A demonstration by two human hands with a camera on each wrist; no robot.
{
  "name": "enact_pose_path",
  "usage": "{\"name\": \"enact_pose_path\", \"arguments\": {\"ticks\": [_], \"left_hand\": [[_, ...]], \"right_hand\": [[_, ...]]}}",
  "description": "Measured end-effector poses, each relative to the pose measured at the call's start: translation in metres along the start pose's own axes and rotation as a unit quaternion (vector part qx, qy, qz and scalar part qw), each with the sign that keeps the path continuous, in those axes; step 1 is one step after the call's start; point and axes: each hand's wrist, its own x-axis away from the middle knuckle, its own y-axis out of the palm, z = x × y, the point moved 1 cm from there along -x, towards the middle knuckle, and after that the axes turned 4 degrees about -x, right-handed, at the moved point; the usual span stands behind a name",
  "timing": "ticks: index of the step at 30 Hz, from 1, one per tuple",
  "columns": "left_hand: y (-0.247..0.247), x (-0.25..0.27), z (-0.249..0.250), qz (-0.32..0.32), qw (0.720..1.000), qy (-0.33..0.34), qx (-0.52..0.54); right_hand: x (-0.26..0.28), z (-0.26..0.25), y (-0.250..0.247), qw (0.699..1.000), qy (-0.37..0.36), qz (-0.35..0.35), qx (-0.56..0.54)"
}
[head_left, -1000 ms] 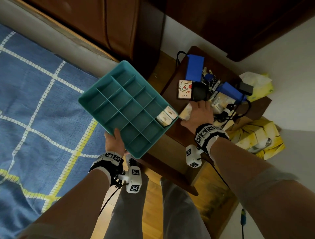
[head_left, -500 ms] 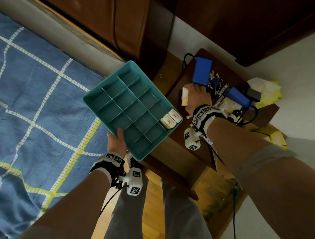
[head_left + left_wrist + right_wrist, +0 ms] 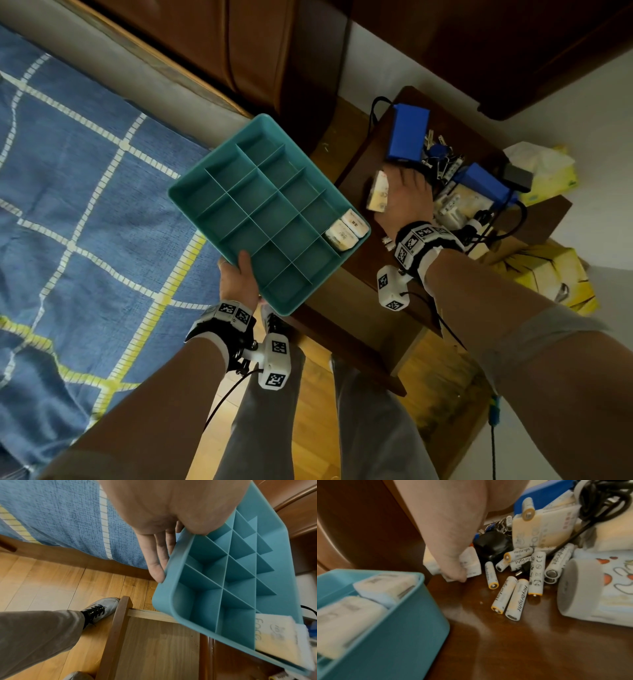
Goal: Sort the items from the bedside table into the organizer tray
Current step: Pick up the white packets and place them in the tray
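My left hand (image 3: 239, 277) grips the near edge of the teal organizer tray (image 3: 219, 202), thumb on the rim and fingers (image 3: 157, 555) underneath. The tray is held tilted over the bedside table's left edge. Two white tissue packs (image 3: 344, 230) lie in its right corner compartment. My right hand (image 3: 406, 193) holds a small white tissue pack (image 3: 378, 192) at the table's middle, thumb and fingers curled round the pack (image 3: 469, 562). Several white batteries (image 3: 515, 599) lie loose on the dark wood.
Two blue boxes (image 3: 407, 135), a bunch of keys (image 3: 440, 159), a black charger with cable (image 3: 517, 176) and more tissue packs (image 3: 541, 530) crowd the table's back. A black case (image 3: 493, 546) sits behind the batteries. Yellow tissue boxes (image 3: 555, 274) stand right; the blue bed (image 3: 68, 205) left.
My right hand moved from the table's front toward its middle and picked up a white tissue pack. The tray stays held in my left hand.
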Motion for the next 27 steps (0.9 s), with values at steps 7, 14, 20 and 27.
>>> {"name": "enact_pose_path", "arguments": {"ticks": [7, 14, 20, 27], "left_hand": [[0.007, 0.008, 0.001, 0.012, 1.000, 0.022, 0.019], [0.010, 0.016, 0.006, -0.003, 0.998, 0.065, 0.015], [0.013, 0.024, 0.010, -0.035, 0.996, 0.077, 0.020], [0.016, 0.019, 0.003, -0.035, 0.995, 0.088, -0.013]], "right_hand": [[0.037, -0.009, -0.028, 0.982, 0.057, 0.038, -0.176], [0.086, -0.050, -0.021, 0.977, -0.045, -0.003, -0.209], [0.108, -0.076, 0.003, 0.994, -0.059, -0.032, -0.082], [0.112, -0.068, 0.007, 0.995, -0.074, -0.037, -0.062]]}}
